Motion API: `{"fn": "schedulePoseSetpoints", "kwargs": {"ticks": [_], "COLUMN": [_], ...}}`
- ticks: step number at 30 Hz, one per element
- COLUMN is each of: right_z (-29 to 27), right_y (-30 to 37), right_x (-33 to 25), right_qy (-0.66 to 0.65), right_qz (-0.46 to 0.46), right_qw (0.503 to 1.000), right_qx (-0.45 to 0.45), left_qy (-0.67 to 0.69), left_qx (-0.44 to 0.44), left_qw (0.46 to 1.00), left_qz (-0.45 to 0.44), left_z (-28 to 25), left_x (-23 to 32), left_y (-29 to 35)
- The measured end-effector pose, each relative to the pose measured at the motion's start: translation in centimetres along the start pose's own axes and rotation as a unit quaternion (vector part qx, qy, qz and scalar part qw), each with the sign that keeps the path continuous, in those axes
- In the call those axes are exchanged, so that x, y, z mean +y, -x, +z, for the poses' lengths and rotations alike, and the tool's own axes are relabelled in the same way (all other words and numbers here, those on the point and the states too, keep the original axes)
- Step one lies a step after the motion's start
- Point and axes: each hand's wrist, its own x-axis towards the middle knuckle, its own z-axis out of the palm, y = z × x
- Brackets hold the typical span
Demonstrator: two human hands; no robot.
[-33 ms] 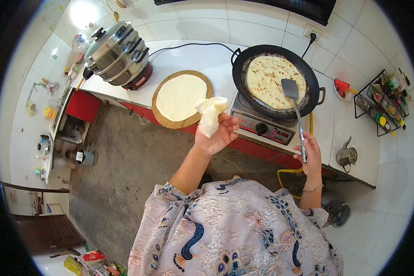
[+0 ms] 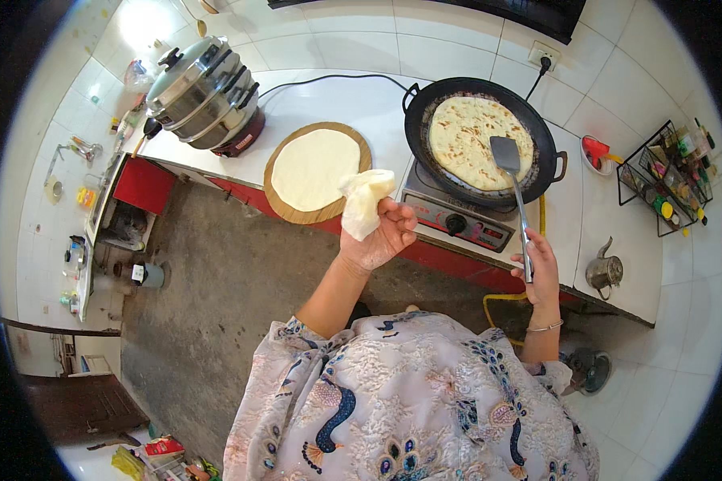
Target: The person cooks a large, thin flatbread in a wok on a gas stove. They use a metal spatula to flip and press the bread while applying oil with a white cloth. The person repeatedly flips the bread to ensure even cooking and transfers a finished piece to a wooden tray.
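My left hand (image 2: 387, 234) is raised near the counter's front edge, its fingers closed on a crumpled pale sheet (image 2: 364, 202); whether it is tissue or cloth I cannot tell. Behind it, a round of flat raw dough (image 2: 309, 167) lies on a round wooden board (image 2: 290, 211). In my right hand (image 2: 542, 266) is the handle of a metal spatula (image 2: 506, 154). The spatula's blade rests on a browned flatbread (image 2: 465, 136), which fills most of a black two-handled pan (image 2: 419, 132). The bread's right edge is partly hidden by the blade.
Under the pan stands an electric cooktop (image 2: 433, 210) with a knob. A stacked steamer (image 2: 196, 96) is on the left of the counter. Rightward are a red-and-white bowl (image 2: 596, 156), a small metal pot (image 2: 604, 270) and a wire rack of bottles (image 2: 666, 180). A black cord runs behind the board.
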Motion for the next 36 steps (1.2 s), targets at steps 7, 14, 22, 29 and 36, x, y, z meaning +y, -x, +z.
{"fn": "schedulePoseSetpoints", "kwargs": {"ticks": [7, 14, 22, 29, 36], "right_z": [0.1, 0.3, 0.2, 0.3, 0.8], "right_y": [0.3, 0.5, 1.1, 0.8, 0.6], "right_x": [0.1, 0.3, 0.3, 0.5, 0.9], "right_qy": [0.049, 0.076, 0.084, 0.114, 0.125], "right_qz": [0.001, -0.003, -0.023, -0.024, -0.031], "right_qw": [0.999, 0.997, 0.996, 0.993, 0.992], "right_qx": [0.022, 0.003, -0.003, -0.003, -0.014], "left_qy": [0.024, -0.158, -0.412, -0.451, -0.445], "left_qx": [-0.098, 0.179, 0.378, 0.394, 0.357], "left_qw": [0.995, 0.971, 0.824, 0.782, 0.816], "left_qz": [-0.010, 0.014, 0.095, 0.173, 0.096], "left_z": [-0.7, 0.4, -2.1, -0.3, -4.6], "left_x": [-0.6, 0.2, 0.1, 0.8, 1.4], "left_y": [-0.4, -0.6, -0.1, 2.3, 4.2]}}
